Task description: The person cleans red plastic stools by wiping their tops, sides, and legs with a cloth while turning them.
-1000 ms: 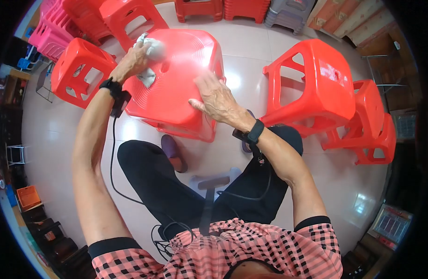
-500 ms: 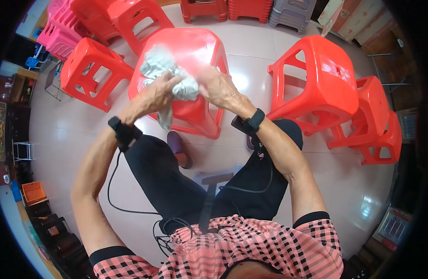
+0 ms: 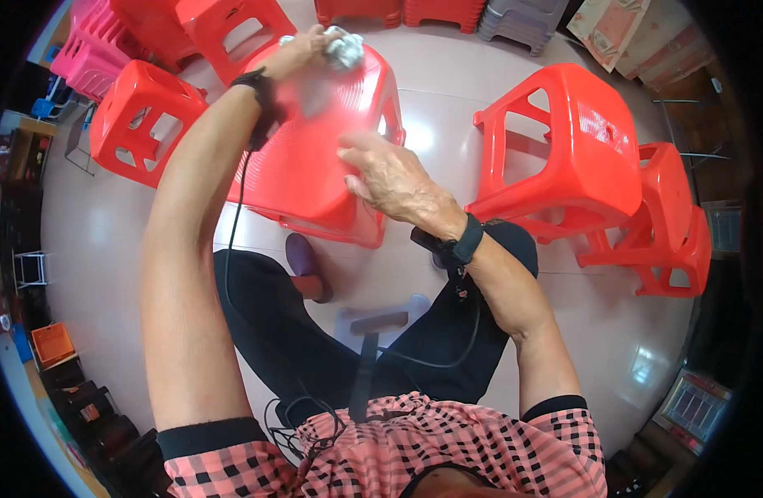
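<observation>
A red plastic stool (image 3: 298,178) stands in front of my knees, its ridged seat facing up. My left hand (image 3: 302,54) is stretched out to the seat's far part, its fingers closed on a crumpled pale grey-white cloth (image 3: 345,50) that lies against the surface. Some blur covers the area just below that hand. Over the seat's right edge hovers or rests my right hand (image 3: 398,181), holding nothing, with thumb and fingers apart; whether it touches the stool I cannot tell.
More red stools stand at right (image 3: 576,141) and at left (image 3: 145,120). Pink stacked stools (image 3: 87,58) are at the upper left, grey stacked ones (image 3: 522,25) at the back. Black cables (image 3: 236,216) run from my wrists. Beneath me is a pale stool (image 3: 381,319).
My left hand has slid the cloth from the near left of the seat to its far edge. My right hand has come away from the cloth, lower and slightly right.
</observation>
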Action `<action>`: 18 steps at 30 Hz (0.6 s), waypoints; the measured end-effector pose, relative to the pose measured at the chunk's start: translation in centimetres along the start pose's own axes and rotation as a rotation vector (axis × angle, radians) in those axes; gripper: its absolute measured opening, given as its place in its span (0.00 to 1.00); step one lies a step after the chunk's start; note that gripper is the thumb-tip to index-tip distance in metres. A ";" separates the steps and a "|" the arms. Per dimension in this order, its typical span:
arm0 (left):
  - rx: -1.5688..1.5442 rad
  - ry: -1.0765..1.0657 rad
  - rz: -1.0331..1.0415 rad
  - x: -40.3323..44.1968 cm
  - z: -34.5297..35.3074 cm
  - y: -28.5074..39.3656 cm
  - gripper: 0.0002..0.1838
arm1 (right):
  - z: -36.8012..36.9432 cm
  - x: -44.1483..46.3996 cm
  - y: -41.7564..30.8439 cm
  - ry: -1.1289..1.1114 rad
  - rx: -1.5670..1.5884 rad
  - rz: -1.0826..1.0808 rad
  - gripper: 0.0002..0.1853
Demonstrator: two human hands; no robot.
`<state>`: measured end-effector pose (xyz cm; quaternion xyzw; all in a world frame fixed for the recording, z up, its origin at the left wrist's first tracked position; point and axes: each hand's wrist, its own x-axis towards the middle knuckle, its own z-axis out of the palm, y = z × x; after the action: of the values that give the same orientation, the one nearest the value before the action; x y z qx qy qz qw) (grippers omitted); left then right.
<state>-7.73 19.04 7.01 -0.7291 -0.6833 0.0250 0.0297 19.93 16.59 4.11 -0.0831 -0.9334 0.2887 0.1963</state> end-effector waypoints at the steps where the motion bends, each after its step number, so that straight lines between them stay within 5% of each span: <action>1: 0.156 -0.052 0.033 -0.4 -0.7 -0.7 0.23 | -0.2 0.0 -0.1 -0.010 0.022 0.007 0.15; 4: -0.151 0.203 -0.201 -4.0 4.0 -7.9 0.25 | -0.4 0.1 0.0 -0.028 0.030 -0.005 0.15; 8: -0.199 0.167 -0.220 -11.8 4.2 -10.5 0.29 | 0.0 0.0 0.3 0.000 0.026 -0.036 0.15; 18: -0.231 0.069 -0.297 -19.8 -0.5 5.1 0.31 | 0.2 0.1 0.9 -0.032 0.038 -0.039 0.17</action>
<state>-3.85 -1.07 7.07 -0.6190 -0.7805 -0.0835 -0.0274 19.81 17.27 3.48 -0.0566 -0.9323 0.3037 0.1883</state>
